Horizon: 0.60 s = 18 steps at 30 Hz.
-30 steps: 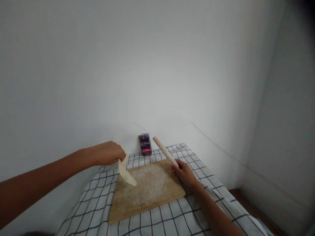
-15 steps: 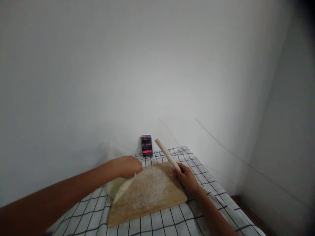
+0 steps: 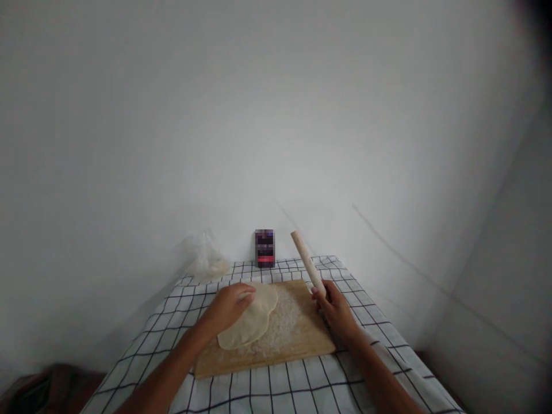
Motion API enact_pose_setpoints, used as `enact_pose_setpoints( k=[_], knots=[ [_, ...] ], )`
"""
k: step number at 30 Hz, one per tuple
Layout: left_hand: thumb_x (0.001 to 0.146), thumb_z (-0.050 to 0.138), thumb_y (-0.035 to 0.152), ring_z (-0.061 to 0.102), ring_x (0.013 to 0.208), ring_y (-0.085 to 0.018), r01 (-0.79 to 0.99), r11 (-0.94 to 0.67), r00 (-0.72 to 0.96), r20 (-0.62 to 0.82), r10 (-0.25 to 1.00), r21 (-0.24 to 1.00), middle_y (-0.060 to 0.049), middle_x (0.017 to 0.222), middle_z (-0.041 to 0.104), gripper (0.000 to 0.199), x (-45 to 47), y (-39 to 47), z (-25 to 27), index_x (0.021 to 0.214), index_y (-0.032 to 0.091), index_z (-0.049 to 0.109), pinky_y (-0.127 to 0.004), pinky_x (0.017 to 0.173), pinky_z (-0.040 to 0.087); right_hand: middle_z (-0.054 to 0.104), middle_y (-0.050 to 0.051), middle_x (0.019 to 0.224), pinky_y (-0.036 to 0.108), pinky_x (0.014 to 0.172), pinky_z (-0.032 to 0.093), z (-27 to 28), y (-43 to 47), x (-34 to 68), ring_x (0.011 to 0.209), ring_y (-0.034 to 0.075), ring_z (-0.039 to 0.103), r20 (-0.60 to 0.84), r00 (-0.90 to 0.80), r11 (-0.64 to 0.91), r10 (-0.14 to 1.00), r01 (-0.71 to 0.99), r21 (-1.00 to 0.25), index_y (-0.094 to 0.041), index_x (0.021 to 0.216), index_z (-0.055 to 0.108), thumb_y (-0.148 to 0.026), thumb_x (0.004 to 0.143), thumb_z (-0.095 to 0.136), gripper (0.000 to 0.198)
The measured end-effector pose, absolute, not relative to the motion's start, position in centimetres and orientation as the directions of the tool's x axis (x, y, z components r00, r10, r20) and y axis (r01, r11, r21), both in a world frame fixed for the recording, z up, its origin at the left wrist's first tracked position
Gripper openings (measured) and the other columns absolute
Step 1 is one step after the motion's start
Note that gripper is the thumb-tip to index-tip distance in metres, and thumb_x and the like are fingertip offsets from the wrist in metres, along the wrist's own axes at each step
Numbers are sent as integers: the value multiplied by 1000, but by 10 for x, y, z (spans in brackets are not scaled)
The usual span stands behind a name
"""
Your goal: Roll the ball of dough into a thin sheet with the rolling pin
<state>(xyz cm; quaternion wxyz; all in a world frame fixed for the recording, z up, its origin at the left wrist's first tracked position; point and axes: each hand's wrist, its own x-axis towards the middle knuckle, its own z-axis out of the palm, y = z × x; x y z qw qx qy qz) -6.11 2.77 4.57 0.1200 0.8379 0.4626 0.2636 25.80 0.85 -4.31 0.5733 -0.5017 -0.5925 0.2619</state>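
Note:
A flat sheet of dough point(image 3: 250, 325) lies on the left half of a floured wooden board point(image 3: 302, 339). My left hand point(image 3: 235, 302) is at the dough's upper left edge, its fingers closed on the sheet. At the board's right side, my right hand point(image 3: 334, 305) grips the lower end of a wooden rolling pin point(image 3: 308, 261). The pin is held tilted up, its far end leaning to the left. White flour is spread over the board's middle and right, beside the dough.
A checked cloth point(image 3: 276, 394) covers the table under the board. At the back by the wall stands a blurred dark phone-like object point(image 3: 264, 249). A clear plastic bag point(image 3: 207, 259) with something pale inside sits at the back left.
My left hand has drawn back and brought the dough rightward, and the sheet now lies flatter on the board. The rolling pin stays in my right hand. The view has shifted slightly.

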Motion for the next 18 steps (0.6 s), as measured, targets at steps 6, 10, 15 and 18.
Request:
enact_pose_setpoints(
  k=[6,10,15,18],
  knots=[
    [90,60,28,66,125,-30,700,-513,402,319,858,497,-13,133,71,41,-59,1,14,128,18,71,-47,112,46,65,2,80,29,59,47,-40,4,255,66,18,58,419,166,350,893,330,-877,-21,100,60,-64,93,54,44],
    [95,56,35,61,132,-27,655,-520,417,312,854,548,-10,140,67,44,-62,-5,10,135,22,67,-47,115,44,61,0,74,29,61,46,-36,0,253,65,18,58,423,136,353,896,362,-863,-22,97,60,-63,97,49,43],
    [100,45,45,60,134,-25,576,-498,330,373,867,648,-8,142,66,47,-87,1,35,137,22,63,-45,115,45,55,-4,65,27,56,37,-9,-12,247,59,17,52,413,-12,361,910,512,-780,-21,108,62,-59,97,52,41],
    [105,30,51,55,139,-24,532,-469,177,449,876,705,-11,145,64,55,-101,2,54,139,19,59,-45,118,40,56,-3,63,27,56,30,22,-24,228,58,16,51,327,-202,363,923,741,-565,-22,92,66,-55,98,52,37]
  ],
)
